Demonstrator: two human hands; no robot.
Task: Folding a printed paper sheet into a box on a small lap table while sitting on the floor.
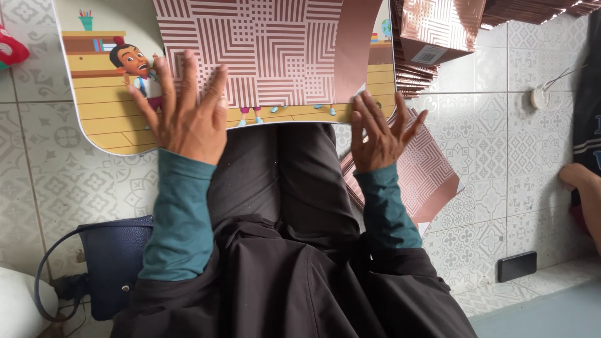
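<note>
Pressing flat, the left hand (186, 116) and right hand (382, 134), fingers spread apart, pin the patterned card sheet (275, 50) against the cartoon lap board (106, 119), apparently steadying it.

Rose-copper and white under your hands.
Your cardboard sheet (269, 50) shows maze-like stripes; the lap desk (106, 112) yellow cartoon planks; your sleeves (181, 213) teal.

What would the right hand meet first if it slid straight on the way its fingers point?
The right hand points up the picture, fingertips at the near edge of the lap board. Going on, it would likely cross the board's wooden-floor picture and first meet the edge of the patterned pink cardboard sheet lying on it.
</note>
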